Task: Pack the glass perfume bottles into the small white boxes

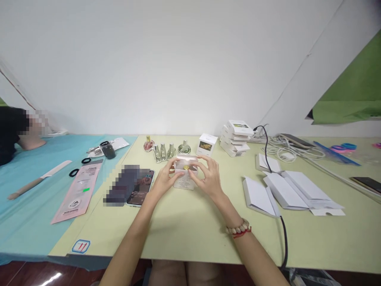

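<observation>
A small white carton (183, 183) stands upright on the table in front of me, its top flap raised at the back. Inside its opening a gold cap (186, 167) shows; whatever is below the cap is hidden by the carton walls. My left hand (164, 177) grips the carton's left side, thumb in front and fingers at the top edge. On the other side, my right hand (210, 176) holds the right edge with thumb and fingers. Just behind are several small glass perfume bottles (163, 152), a round one with a gold cap (149, 144) and another round bottle (184, 148).
A closed printed box (206, 145) and a stack of boxes (235, 139) stand behind. Flattened white cartons (288, 190) and a black cable (284, 238) lie right. Left are a phone (141, 188), a pink packet (79, 190), a knife (41, 179) and another person's arm (31, 142).
</observation>
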Available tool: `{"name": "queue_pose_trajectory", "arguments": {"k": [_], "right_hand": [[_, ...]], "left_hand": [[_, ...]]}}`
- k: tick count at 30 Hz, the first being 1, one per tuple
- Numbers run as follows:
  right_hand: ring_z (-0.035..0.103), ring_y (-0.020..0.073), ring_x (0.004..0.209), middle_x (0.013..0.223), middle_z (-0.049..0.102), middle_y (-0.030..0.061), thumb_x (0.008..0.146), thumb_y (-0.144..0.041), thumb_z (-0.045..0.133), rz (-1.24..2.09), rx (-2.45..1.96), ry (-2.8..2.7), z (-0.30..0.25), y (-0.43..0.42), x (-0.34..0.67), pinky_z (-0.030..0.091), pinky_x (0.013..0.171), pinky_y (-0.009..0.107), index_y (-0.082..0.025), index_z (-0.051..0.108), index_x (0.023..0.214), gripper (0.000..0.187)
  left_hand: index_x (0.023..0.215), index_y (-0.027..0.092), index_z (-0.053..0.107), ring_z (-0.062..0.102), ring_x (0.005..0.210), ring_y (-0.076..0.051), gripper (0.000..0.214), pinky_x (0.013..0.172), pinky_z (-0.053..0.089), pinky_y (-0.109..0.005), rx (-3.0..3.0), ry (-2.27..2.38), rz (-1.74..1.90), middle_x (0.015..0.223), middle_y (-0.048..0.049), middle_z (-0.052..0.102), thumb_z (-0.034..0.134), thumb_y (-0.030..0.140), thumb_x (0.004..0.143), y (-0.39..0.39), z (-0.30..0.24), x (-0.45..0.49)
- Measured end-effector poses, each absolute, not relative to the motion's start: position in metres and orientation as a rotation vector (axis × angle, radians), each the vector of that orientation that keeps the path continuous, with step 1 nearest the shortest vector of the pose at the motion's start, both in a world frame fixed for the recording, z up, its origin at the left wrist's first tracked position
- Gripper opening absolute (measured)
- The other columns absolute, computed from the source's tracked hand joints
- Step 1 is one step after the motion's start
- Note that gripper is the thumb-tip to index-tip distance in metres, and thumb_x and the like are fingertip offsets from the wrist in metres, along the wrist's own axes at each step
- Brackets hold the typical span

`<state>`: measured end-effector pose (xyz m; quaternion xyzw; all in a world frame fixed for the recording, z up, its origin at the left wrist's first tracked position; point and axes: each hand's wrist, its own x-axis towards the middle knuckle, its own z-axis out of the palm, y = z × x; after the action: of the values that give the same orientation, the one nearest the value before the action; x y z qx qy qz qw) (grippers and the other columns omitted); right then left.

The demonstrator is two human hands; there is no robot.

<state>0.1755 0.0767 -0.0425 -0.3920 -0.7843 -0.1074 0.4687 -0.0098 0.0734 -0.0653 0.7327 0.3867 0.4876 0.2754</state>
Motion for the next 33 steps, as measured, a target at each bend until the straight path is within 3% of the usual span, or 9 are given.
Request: {"name": "queue_pose_trajectory", "arguments": {"k": [4, 9, 14, 18, 22, 28, 33], "right_hand": [[0.043, 0.0197, 0.104, 0.112, 0.048, 0.0054, 0.076, -0.027, 0.055, -0.26, -0.968, -1.918, -0.041, 0.076, 0.176, 0.032, 0.086, 0.036, -0.02, 0.057, 0.09, 0.015], [0.045, 0.0203, 0.1, 0.105, 0.05, 0.0068, 0.079, -0.027, 0.051, -0.253, -1.059, -1.766, -0.046, 0.082, 0.182, 0.033, 0.083, 0.037, -0.017, 0.052, 0.079, 0.01], [0.046, 0.0196, 0.103, 0.106, 0.05, 0.0081, 0.083, -0.022, 0.044, -0.166, -0.982, -1.814, -0.049, 0.084, 0.183, 0.035, 0.083, 0.037, -0.019, 0.053, 0.099, 0.019], [0.046, 0.0196, 0.102, 0.106, 0.05, 0.0067, 0.08, -0.02, 0.047, -0.16, -0.902, -1.899, -0.049, 0.083, 0.182, 0.037, 0.083, 0.037, -0.02, 0.059, 0.088, 0.014], [0.046, 0.021, 0.101, 0.106, 0.049, 0.0086, 0.078, -0.024, 0.05, -0.129, -0.908, -1.892, -0.049, 0.084, 0.183, 0.04, 0.08, 0.037, -0.018, 0.059, 0.083, 0.012], [0.048, 0.0189, 0.1, 0.104, 0.05, 0.0091, 0.082, -0.024, 0.046, -0.055, -0.943, -1.837, -0.051, 0.083, 0.18, 0.042, 0.081, 0.035, -0.019, 0.055, 0.101, 0.022], [0.05, 0.0175, 0.095, 0.098, 0.052, 0.0068, 0.078, -0.024, 0.052, -0.046, -0.947, -1.735, -0.053, 0.081, 0.177, 0.044, 0.079, 0.033, -0.019, 0.056, 0.094, 0.017]], "left_hand": [[0.128, 0.019, 0.03, 0.05, 0.087, -0.006, 0.053, 0.061, 0.046, -0.008, 1.974, 1.086, 1.313, 0.11, -0.007, 0.042, 0.054, 0.035, 0.084, 0.073, -0.067, -0.008], [0.125, 0.016, 0.038, 0.048, 0.092, -0.007, 0.044, 0.068, 0.047, -0.011, 2.064, 1.118, 1.311, 0.117, -0.0079, 0.038, 0.05, 0.034, 0.086, 0.074, -0.067, -0.008], [0.114, 0.013, 0.047, 0.042, 0.102, -0.008, 0.03, 0.077, 0.045, -0.013, 2.19, 1.119, 1.384, 0.112, -0.0075, 0.04, 0.043, 0.031, 0.09, 0.074, -0.065, -0.007], [0.106, 0.013, 0.052, 0.044, 0.099, -0.007, 0.027, 0.081, 0.042, -0.015, 2.317, 1.243, 1.363, 0.109, -0.0073, 0.04, 0.036, 0.031, 0.094, 0.071, -0.065, -0.005], [0.11, 0.019, 0.055, 0.045, 0.094, -0.007, 0.032, 0.074, 0.042, -0.014, 2.401, 1.387, 1.268, 0.114, -0.0067, 0.036, 0.031, 0.035, 0.095, 0.069, -0.068, 0.001], [0.116, 0.028, 0.055, 0.039, 0.109, -0.012, 0.031, 0.084, 0.044, -0.022, 2.461, 1.434, 1.385, 0.129, -0.006, 0.018, 0.033, 0.032, 0.094, 0.072, -0.068, 0.003], [0.105, 0.023, 0.061, 0.043, 0.104, -0.01, 0.025, 0.085, 0.044, -0.02, 2.386, 1.313, 1.617, 0.124, -0.0063, 0.027, 0.042, 0.031, 0.092, 0.073, -0.067, 0.003]]}}
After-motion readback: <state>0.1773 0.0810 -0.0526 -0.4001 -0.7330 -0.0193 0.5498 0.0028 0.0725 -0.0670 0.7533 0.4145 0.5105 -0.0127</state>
